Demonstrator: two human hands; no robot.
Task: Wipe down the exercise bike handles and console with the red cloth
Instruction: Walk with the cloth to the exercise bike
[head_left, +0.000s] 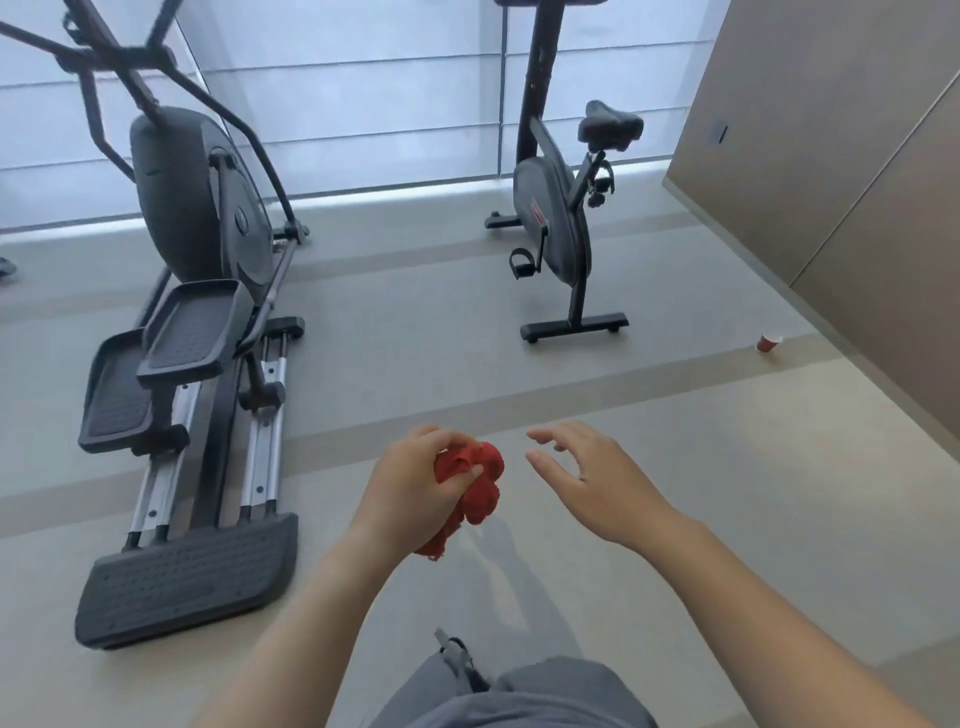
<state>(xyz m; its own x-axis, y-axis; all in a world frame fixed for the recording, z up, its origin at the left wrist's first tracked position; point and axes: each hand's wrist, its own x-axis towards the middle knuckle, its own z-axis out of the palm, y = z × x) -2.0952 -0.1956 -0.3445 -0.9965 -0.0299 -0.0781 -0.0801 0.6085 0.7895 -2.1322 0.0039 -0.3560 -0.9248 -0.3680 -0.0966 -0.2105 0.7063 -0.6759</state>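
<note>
- Cloth (480, 486) sits bunched in our left hand (415, 483). Fingers and thumb are curled round it, and a loose tail hangs out below the fist.
- Our right hand (587, 473) hovers just right of the cloth, fingers spread and loosely bent. It holds nothing and does not touch the cloth.
- We judge the cloth light, soft and limp. It will fold and drape rather than slip, and nothing in it can break.
- The likeliest trouble, we think, is the hanging tail snagging on a part, or the wad working loose.
- The best hold, to our mind, is the wad gathered into the palm with a flat pad under the fingers. The right hand could take the tail to refold it.
- Bike (556, 228) stands well ahead of both hands, a little right of the right one.
- Its mast runs out of the top of the view, so we cannot see the handles or console.
- Wiping has not begun, by our reckoning; the bike is well out of reach.
- An elliptical (197, 208) stands ahead and left of the left hand.
</note>
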